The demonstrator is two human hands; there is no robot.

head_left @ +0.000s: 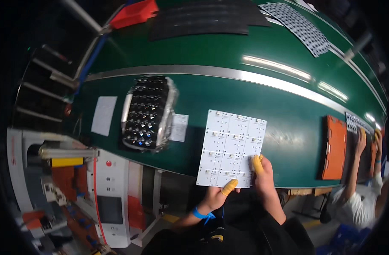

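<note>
Your left hand (213, 199) grips the lower edge of a thin, white, rectangular circuit panel (229, 146), with the thumb lying on its face, close to the lower right part. Your right hand (266, 175) is closed on the right edge of the same panel, a little higher, also with the thumb on top; how the fingers are placed underneath, one cannot tell well. So the panel lies forward of both your hands, tilted slightly, partly over the smooth, dark green table (294, 163). Whether it touches this surface is not clear.

The panel looks stiff and flat, divided by fine lines into three columns and four rows, and each section carries small, pale, block-shaped parts. Your thumbs wear yellow finger covers (258, 165), and a bright blue band (200, 213) circles your left wrist.

To the left of the panel stands a rounded black bundle (147, 112) with shiny spots, wrapped in clear, wrinkled film. Farther to the right lies a flat, orange, rectangular piece (335, 148) with notched edges.
</note>
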